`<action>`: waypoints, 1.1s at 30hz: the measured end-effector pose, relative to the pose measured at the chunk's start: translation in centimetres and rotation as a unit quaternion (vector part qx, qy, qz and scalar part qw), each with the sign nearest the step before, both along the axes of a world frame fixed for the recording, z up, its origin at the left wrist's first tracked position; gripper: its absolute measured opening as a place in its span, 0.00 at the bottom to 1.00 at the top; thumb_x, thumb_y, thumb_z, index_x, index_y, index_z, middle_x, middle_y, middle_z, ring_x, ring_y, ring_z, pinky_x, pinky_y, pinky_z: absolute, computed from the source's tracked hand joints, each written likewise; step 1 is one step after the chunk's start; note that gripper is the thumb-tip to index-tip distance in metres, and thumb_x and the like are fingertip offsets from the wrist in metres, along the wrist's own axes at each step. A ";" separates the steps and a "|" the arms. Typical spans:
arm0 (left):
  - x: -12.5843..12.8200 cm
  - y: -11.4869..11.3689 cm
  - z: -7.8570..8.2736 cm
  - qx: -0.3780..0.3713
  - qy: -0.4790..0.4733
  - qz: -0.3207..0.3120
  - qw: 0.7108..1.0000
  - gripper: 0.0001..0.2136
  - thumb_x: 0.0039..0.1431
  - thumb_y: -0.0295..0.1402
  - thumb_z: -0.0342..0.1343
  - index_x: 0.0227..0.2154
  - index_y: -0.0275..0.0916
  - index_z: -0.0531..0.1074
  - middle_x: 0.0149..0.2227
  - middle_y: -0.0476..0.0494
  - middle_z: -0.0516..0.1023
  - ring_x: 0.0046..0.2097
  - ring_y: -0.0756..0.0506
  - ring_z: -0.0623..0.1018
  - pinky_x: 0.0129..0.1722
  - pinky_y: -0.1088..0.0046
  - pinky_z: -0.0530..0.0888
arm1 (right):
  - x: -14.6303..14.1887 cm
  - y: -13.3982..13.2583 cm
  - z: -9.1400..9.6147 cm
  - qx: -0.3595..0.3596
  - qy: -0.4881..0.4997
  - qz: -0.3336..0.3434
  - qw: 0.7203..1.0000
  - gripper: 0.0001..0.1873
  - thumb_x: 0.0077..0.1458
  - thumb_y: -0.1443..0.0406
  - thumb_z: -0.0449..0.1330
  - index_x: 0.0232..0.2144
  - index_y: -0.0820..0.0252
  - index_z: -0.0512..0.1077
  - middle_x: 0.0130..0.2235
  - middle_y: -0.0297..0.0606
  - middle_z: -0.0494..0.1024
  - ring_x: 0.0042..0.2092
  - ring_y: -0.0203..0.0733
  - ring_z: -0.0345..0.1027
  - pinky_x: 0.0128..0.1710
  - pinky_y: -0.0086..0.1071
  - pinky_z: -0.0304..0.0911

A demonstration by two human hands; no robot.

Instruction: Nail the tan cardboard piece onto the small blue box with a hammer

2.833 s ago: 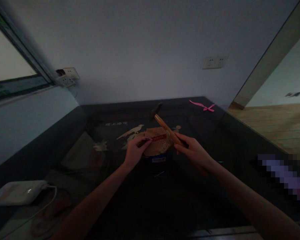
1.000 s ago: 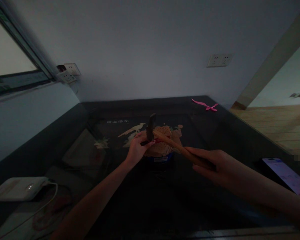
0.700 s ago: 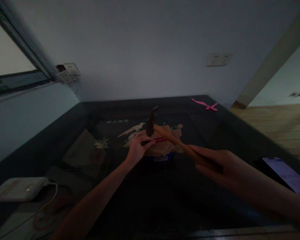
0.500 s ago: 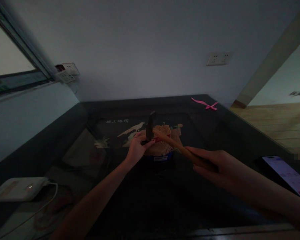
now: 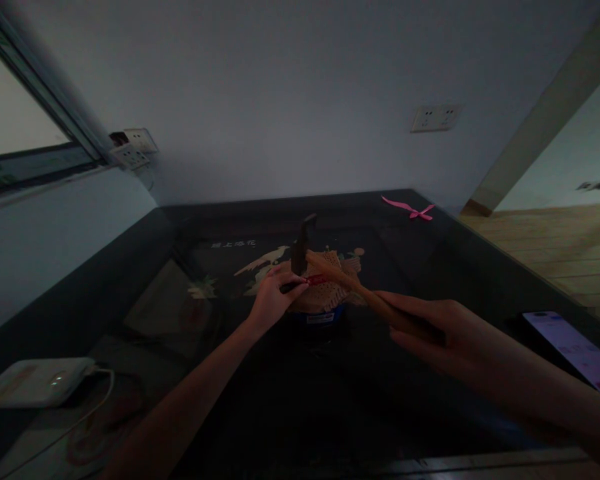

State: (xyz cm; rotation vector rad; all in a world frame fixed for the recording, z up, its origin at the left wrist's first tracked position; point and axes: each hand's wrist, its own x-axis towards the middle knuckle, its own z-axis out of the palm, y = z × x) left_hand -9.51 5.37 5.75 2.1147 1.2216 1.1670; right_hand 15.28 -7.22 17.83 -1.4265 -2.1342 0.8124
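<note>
My right hand is wrapped around the wooden handle of a claw hammer. The dark hammer head is just above the fingertips of my left hand. That hand's thumb and fingers are pinched together at the left side of a tan burlap-like cloth, and I cannot make out what is between them. A red strip shows on the cloth, partly behind the hammer. Beneath the cloth sits a blue container with a pale label, mostly covered.
The black glossy table carries a pink ribbon at its far right corner. A phone with a lit screen lies at right. At left is a white power bank with a cable. Wall sockets are above.
The hammer head has risen slightly and tilted, showing more of its claw. My left hand keeps nearly the same place at the cloth.
</note>
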 end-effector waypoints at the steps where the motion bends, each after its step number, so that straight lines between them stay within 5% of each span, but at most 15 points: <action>1: 0.0 -0.2 0.2 0.010 0.005 -0.003 1.000 0.05 0.52 0.34 0.59 0.31 0.42 0.78 0.34 0.46 0.81 0.43 0.43 0.77 0.54 0.57 0.65 | 0.0 0.0 0.1 -0.001 -0.001 -0.001 1.000 0.20 0.53 0.65 0.56 0.49 0.55 0.72 0.27 0.33 0.76 0.23 0.34 0.63 0.20 0.25 0.58; 8: -0.3 -0.4 0.5 0.034 0.017 -0.019 0.999 0.08 0.58 0.34 0.53 0.30 0.41 0.78 0.36 0.47 0.81 0.42 0.45 0.78 0.56 0.59 0.64 | -0.2 -0.2 0.4 -0.042 -0.011 -0.014 0.999 0.22 0.54 0.66 0.54 0.53 0.57 0.69 0.30 0.33 0.77 0.24 0.33 0.64 0.22 0.24 0.59; 24: -0.2 -0.6 0.9 0.022 0.001 -0.034 0.999 0.12 0.61 0.36 0.50 0.29 0.39 0.77 0.39 0.46 0.81 0.43 0.45 0.78 0.52 0.62 0.67 | 0.6 0.1 -1.1 -0.003 0.074 -0.021 0.997 0.26 0.53 0.66 0.57 0.55 0.54 0.67 0.35 0.37 0.79 0.31 0.39 0.71 0.26 0.27 0.67; 33: -0.3 -0.8 1.2 0.126 0.047 -0.038 0.990 0.10 0.60 0.35 0.51 0.33 0.40 0.77 0.35 0.46 0.80 0.39 0.46 0.75 0.48 0.61 0.68 | 0.9 0.1 -2.5 -0.064 0.109 -0.082 0.989 0.26 0.52 0.62 0.58 0.55 0.54 0.67 0.28 0.34 0.76 0.21 0.33 0.63 0.16 0.24 0.58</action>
